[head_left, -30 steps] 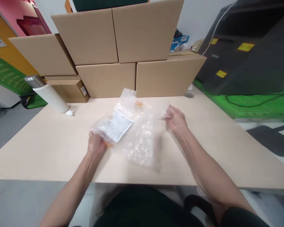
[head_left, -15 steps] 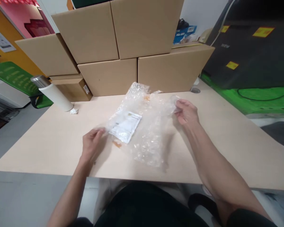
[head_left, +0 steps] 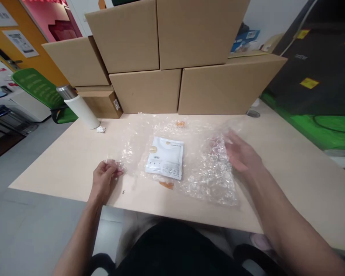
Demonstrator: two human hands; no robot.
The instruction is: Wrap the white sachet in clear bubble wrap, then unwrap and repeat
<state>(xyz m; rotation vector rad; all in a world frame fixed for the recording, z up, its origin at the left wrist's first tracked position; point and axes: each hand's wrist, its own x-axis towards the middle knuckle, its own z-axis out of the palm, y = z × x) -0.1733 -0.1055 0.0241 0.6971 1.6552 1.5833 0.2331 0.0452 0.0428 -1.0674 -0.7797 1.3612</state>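
Observation:
A clear sheet of bubble wrap lies spread over the table, crumpled and raised on its right side. On it, near the middle, rests a white flat pouch with printed text and a small gold round mark. My left hand is closed, pinching the left edge of the wrap close to the table. At the right edge, my right hand is blurred by motion. Its fingertips are partly behind the wrap, and their grip is unclear. Orange-brown tape pieces show at the wrap's near and far edges.
Stacked cardboard boxes line the table's back edge. A white bottle with a metal cap stands at the back left, beside a crumpled white scrap. To the right is a large dark covered object on green. A green chair stands left.
The bubble wrap has been spread wider and flatter, and the pouch now shows plainly, turned more upright in view. My right hand has moved right. The view has shifted left.

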